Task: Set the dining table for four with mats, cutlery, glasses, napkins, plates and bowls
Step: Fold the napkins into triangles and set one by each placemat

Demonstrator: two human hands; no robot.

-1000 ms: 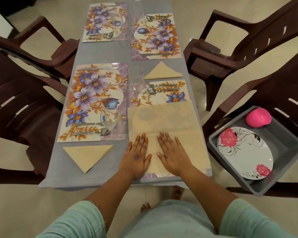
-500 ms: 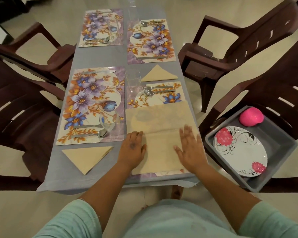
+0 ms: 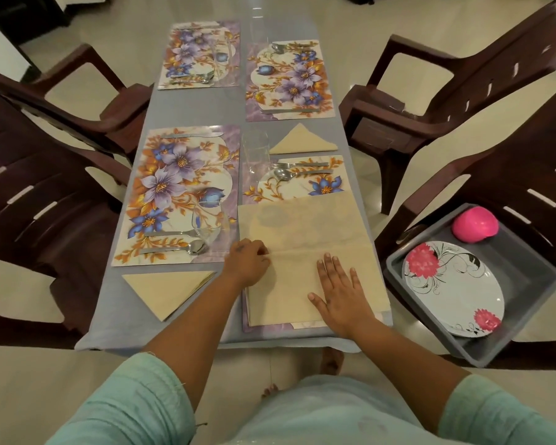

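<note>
Two hands on beige napkin, left hand curled pinching its fold edge, right hand flat beside, fingers spread.

Both arms extend forward from short pale-green sleeves, forearms bare and converging slightly. Left hand: back of hand up, fingers curled under at the knuckles, fingertips hidden; whether they pinch the napkin edge beneath them cannot be told. Right hand: palm down, flat, fingers straight and slightly spread, thumb out to the left, pressing on the same napkin. Hands are apart, left slightly farther forward. Wrists are roughly straight.
</note>
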